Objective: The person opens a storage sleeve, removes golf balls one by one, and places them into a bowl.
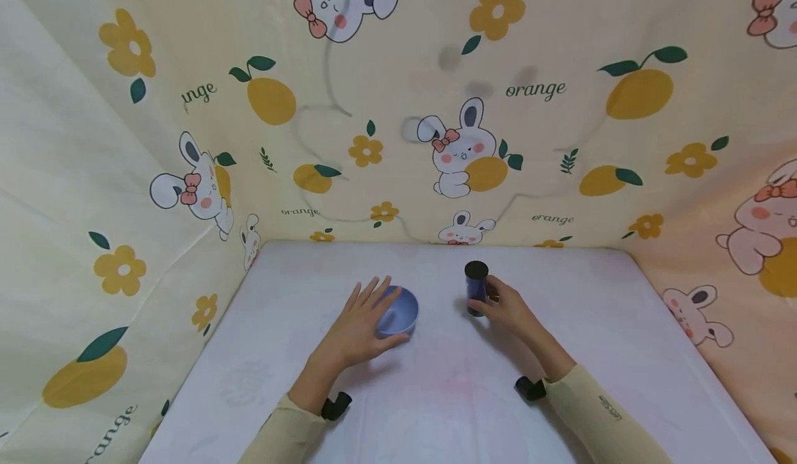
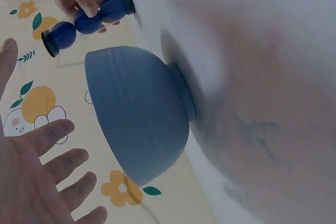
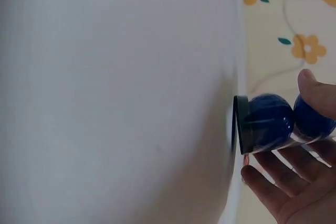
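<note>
A blue bowl [image 1: 398, 312] stands upright on the table, its side and foot showing in the left wrist view [image 2: 139, 114]. My left hand [image 1: 367, 322] is spread beside and above its rim, fingers straight and holding nothing; a gap shows between the fingertips and the bowl in the left wrist view. To the right, my right hand [image 1: 507, 308] grips a clear tube of blue balls [image 1: 476, 290] with a black cap at each end. The thumb lies on one side of the tube and the fingers on the other. Its lower cap [image 3: 241, 124] is right at the table surface.
A white cloth covers the table [image 1: 436, 395]. Fabric walls [image 1: 398, 90] printed with rabbits, oranges and flowers rise at the back and both sides. A small black device [image 1: 337, 406] sits at the left wrist, another black device [image 1: 530, 388] at the right.
</note>
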